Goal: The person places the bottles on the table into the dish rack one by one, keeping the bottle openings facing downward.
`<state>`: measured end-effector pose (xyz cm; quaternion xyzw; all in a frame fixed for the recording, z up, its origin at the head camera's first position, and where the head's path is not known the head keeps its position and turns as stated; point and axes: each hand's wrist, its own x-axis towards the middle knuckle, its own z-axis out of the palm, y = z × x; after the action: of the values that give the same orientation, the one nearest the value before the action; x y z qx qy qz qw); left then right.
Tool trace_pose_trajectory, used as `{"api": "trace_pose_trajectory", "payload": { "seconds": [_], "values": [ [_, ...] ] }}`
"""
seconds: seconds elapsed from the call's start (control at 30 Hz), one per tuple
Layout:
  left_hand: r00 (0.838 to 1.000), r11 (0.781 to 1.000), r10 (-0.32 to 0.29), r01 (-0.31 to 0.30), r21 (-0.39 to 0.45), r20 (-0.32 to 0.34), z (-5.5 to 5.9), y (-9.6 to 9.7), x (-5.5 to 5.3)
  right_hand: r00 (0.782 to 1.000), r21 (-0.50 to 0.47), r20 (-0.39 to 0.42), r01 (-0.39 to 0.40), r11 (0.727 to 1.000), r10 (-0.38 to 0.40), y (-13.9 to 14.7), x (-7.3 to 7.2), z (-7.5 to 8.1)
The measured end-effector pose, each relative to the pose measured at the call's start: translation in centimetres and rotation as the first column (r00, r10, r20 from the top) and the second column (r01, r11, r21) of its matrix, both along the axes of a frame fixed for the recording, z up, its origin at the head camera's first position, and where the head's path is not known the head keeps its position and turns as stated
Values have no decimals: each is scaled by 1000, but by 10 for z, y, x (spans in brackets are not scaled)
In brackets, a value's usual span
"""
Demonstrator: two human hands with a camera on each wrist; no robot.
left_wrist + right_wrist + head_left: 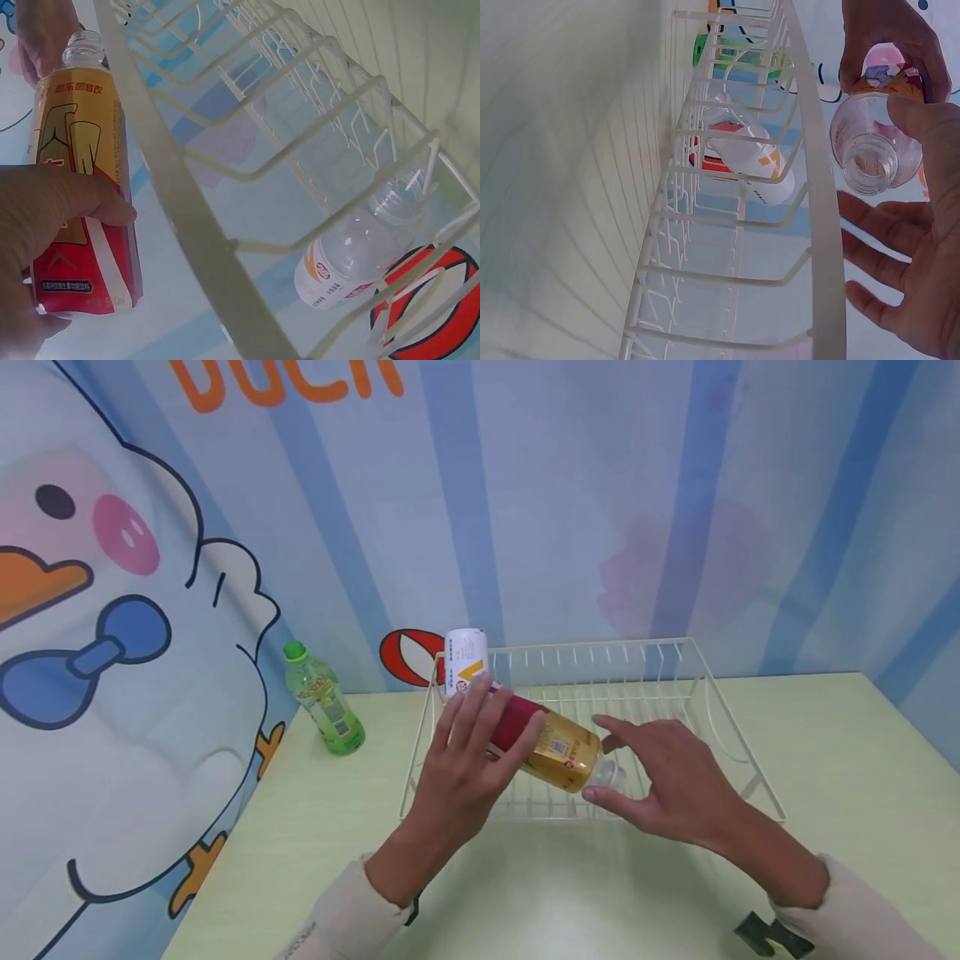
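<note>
My left hand [468, 768] grips a clear plastic bottle with a red and gold label [561, 750], held tilted above the wire rack. The bottle's uncapped neck points down and to the right in the head view; in the left wrist view its bare threaded mouth [84, 46] shows plainly. Beside that neck is my right hand [678, 781], thumb and fingers spread apart around it. In the right wrist view the right thumb [922, 120] overlaps the bottle's shoulder. A white-labelled bottle [466, 656] stands neck down in the rack's back left corner.
A white wire rack [600, 645] sits on the pale green table near the back wall. To its left stands a green bottle [326, 706] with a green cap. A black object [772, 935] lies by the right sleeve. A cartoon-printed sheet covers the wall.
</note>
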<state>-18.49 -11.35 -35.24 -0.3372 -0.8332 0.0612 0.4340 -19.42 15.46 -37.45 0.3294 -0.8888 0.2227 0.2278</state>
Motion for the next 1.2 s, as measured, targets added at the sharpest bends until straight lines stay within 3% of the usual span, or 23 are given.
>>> {"api": "trace_pose_trajectory", "payload": {
  "seconds": [0.3,0.37,0.47,0.63,0.7,0.73,0.8,0.83,0.87,0.9,1.0,1.03,1.07,1.1,1.2],
  "values": [
    [1000,1000,-4,4,-18,-17,-2,7,0,997,4,-40,-63,998,64,3,1,-2],
    [1000,1000,-10,10,15,-5,-2,6,1,997,-6,-45,-70,998,70,3,1,-2],
    [999,991,-31,28,133,25,0,5,1,996,-32,-52,-76,997,74,4,0,-2],
    [991,921,-79,33,389,105,8,5,1,996,-80,-63,-75,994,70,4,-1,-2],
    [971,869,-148,37,493,187,10,4,1,996,-93,-65,-68,993,62,4,-1,-1],
    [952,838,-194,35,545,237,11,3,1,996,-97,-65,-61,993,55,4,-1,-1],
    [886,754,-316,17,657,340,12,1,2,997,-108,-66,-55,993,48,4,-1,0],
    [835,700,-388,-7,714,390,13,0,3,997,-111,-66,-53,992,46,3,-1,1],
    [766,640,-474,-40,768,434,14,0,3,997,-114,-67,-55,992,47,3,-1,1],
    [685,574,-563,-78,815,462,16,-1,3,996,-116,-69,-57,992,50,3,-1,1],
    [441,396,-772,-231,889,459,20,-2,2,995,-122,-80,-71,990,61,3,-2,-1],
    [373,346,-820,-282,895,434,22,-2,1,994,-123,-83,-76,989,66,3,-2,-2],
    [320,307,-855,-321,896,408,23,-3,0,994,-122,-87,-79,989,68,2,-3,-2],
    [285,281,-877,-349,894,387,23,-3,-2,994,-120,-90,-78,990,68,2,-3,-3],
    [251,239,-900,-397,886,356,21,-2,-5,994,-110,-85,-71,991,61,1,-3,-4]
  ]
}}
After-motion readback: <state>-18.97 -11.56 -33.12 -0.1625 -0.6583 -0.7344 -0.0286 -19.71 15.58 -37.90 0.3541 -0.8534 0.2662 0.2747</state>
